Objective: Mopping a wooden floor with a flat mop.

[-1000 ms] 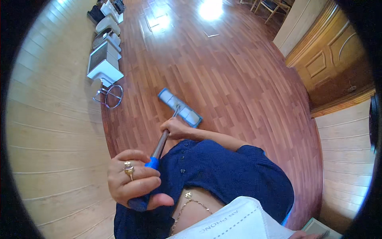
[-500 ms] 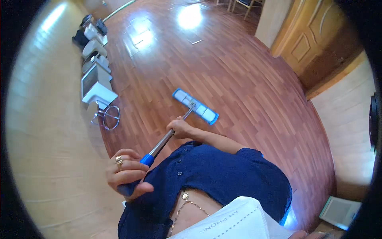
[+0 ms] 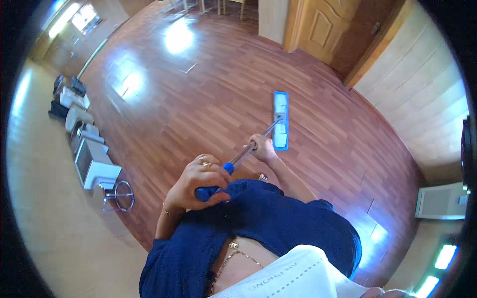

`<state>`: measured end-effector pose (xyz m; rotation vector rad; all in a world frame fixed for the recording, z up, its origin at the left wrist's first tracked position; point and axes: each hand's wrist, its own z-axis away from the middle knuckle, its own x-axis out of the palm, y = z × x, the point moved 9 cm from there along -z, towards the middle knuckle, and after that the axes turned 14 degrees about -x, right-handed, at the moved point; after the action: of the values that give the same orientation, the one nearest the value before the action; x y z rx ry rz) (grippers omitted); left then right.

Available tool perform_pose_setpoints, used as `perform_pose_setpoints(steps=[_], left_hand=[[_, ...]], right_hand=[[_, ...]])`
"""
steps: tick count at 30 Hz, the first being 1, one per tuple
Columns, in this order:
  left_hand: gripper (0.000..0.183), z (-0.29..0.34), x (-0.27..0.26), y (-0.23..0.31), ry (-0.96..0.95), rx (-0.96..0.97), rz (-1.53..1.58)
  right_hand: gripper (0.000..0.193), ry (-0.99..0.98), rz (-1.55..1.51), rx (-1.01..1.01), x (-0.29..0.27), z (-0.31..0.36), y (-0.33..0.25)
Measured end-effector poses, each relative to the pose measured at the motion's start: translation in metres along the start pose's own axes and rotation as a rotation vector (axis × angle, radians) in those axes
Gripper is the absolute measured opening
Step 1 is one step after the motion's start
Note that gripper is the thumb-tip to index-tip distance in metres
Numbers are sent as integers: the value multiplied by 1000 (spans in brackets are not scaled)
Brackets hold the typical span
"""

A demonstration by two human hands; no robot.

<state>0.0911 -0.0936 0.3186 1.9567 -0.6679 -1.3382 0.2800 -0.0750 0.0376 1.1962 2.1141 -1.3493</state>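
A flat mop [image 3: 280,130] with a blue-edged, pale head lies on the wood floor ahead of me, its long side running near to far. From its middle a metal pole slants back toward my left side and ends in a blue grip. My left hand [image 3: 201,181], with rings on its fingers, is wrapped round the blue grip in front of my chest. Lower on the pole, nearer the mop head, my right hand [image 3: 262,148] is closed around the metal.
Along the left wall stand a chrome-legged stool [image 3: 117,195], a white cabinet-like box [image 3: 97,166] and several other items. A wooden door [image 3: 328,30] is at the far right. Near the right wall stands a pale boxy appliance [image 3: 441,201]. Chair legs [image 3: 231,7] show at the far edge.
The mop head has swung to the right and turned from slanting to nearly straight ahead. Both hands moved right with the pole, and my view has turned.
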Motion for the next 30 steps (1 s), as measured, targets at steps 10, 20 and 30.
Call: perform_pose_setpoints(steps=[10,20,30], left_hand=[[18,-85,94,-34,-355,126,-33],[14,-144,122,-27,-272,226,-38],[18,-208,140,26,-575,693,72]], right_hand=[[28,469,173,359,-83,108,113],[7,491,151,311,-117,103,176],[48,836,-856,526,-155,78,136]])
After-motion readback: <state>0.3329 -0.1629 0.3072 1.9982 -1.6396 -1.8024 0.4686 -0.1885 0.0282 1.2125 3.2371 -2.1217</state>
